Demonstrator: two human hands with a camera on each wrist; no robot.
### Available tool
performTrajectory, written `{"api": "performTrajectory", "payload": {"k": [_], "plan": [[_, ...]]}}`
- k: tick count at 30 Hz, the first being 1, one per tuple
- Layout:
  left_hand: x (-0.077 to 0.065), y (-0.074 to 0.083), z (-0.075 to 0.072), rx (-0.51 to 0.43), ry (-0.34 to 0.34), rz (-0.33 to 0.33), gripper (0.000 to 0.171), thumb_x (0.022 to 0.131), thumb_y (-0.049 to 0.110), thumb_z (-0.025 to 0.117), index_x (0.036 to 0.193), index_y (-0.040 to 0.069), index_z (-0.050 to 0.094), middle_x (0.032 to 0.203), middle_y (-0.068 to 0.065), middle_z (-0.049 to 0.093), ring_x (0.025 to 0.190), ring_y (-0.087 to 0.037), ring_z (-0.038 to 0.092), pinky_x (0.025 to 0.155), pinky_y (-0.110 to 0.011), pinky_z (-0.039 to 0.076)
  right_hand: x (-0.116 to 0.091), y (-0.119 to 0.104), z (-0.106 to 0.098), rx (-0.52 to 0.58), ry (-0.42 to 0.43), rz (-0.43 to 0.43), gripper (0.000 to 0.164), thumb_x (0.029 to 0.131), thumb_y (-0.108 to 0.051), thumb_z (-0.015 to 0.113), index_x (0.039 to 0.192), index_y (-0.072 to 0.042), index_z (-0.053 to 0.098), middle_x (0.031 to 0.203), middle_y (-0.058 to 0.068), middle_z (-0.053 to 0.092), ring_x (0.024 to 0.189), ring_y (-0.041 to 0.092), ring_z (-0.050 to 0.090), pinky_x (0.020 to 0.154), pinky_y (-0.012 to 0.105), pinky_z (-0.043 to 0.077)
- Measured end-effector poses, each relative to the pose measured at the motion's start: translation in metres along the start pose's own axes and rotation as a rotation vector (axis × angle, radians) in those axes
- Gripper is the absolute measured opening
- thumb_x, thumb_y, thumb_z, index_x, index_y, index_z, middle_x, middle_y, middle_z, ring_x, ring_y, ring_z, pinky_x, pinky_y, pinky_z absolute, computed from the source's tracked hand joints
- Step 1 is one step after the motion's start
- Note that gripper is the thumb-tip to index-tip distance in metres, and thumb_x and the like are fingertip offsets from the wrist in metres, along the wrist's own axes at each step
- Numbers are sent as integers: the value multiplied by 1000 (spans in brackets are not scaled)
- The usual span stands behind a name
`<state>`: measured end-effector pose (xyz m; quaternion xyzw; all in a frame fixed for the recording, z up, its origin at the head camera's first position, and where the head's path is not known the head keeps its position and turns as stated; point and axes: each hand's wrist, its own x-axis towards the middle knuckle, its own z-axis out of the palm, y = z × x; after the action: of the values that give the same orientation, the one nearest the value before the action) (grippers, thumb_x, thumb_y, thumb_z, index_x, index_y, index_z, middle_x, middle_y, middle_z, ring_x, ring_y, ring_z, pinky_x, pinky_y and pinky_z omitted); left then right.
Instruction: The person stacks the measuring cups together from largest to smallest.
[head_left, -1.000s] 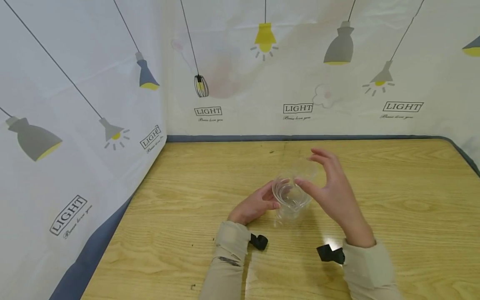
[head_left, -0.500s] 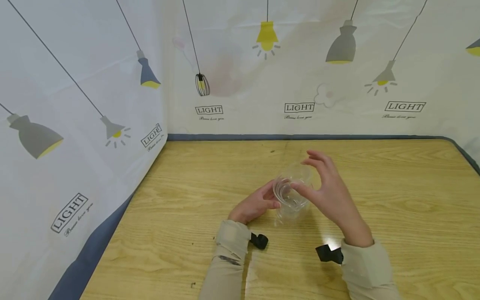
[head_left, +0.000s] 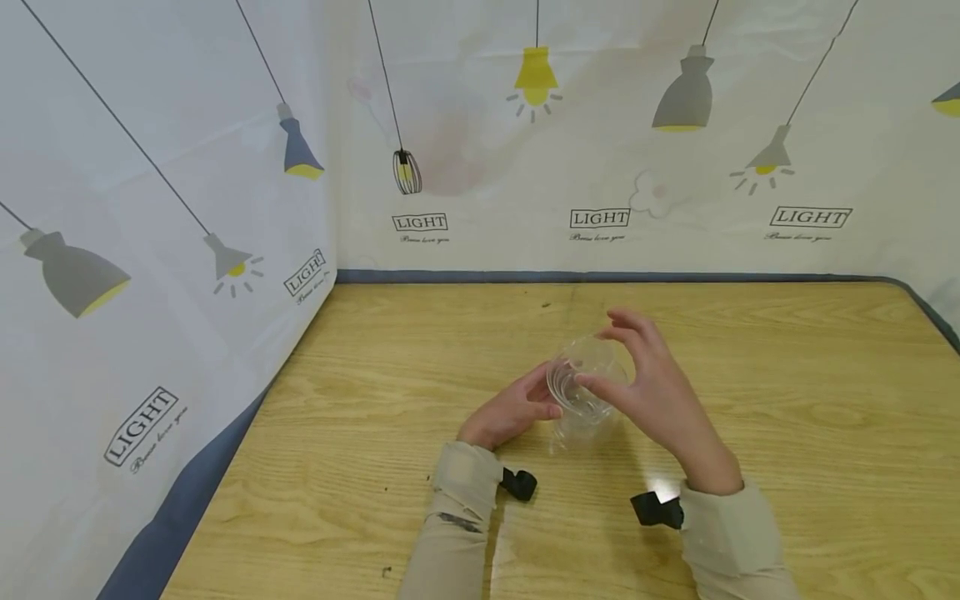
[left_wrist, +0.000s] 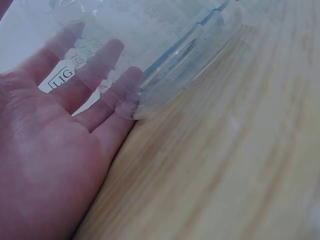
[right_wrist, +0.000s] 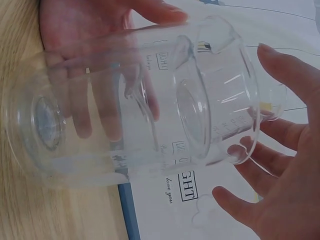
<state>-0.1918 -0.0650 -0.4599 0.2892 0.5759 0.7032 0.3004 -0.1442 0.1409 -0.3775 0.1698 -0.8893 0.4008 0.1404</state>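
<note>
Tabletop [head_left: 787,400] of pale wood, bounded by curtain walls [head_left: 187,208] at 9 and 12 o'clock, with bare surface toward 3 o'clock. At centre stands a clear beaker [head_left: 581,408] with a second clear beaker [head_left: 592,367] nested in its mouth; both hold no visible contents. Long axis vertical, mouths upward. Left hand [head_left: 513,410] rests straight-fingered against the outer wall; right hand [head_left: 652,392] curls around the inner beaker's rim.

Overhead head view (wrists close-up)
</note>
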Motion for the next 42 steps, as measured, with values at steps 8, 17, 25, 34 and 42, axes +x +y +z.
{"api": "performTrajectory", "payload": {"k": [8,17,25,34,42], "plan": [[-1,0,1,-17,-9,18,70,84,13,61,143,17,21,145,-3,23,130,-13,24,103,-29,23,0,1,3,-31,-43,25,60,73,-46,68,116,-6,53,138,4,31,126,25,28,92,51,32],[2,-17,-7,-16,5,10,72,83,19,64,142,23,24,144,3,26,130,-11,24,103,-29,23,-1,3,5,-25,-117,11,59,75,-47,66,118,-8,51,141,3,28,128,25,25,92,53,32],[2,-13,-6,25,38,-40,69,86,9,59,142,23,21,144,4,23,130,-10,24,103,-29,24,-1,4,7,-29,-143,-15,59,75,-47,66,117,-8,51,141,4,28,128,26,26,94,52,31],[-3,3,2,32,35,-53,67,87,-1,53,143,18,19,144,1,24,129,-12,26,102,-30,25,-1,5,6,-38,-164,-13,61,75,-47,66,117,-6,51,141,5,28,128,27,26,94,52,31],[-3,3,1,45,23,-53,68,87,1,54,143,18,19,144,0,24,129,-12,25,102,-29,26,-1,5,5,-44,-186,-18,59,75,-47,66,116,-7,51,141,6,28,127,28,26,94,53,31]]}}
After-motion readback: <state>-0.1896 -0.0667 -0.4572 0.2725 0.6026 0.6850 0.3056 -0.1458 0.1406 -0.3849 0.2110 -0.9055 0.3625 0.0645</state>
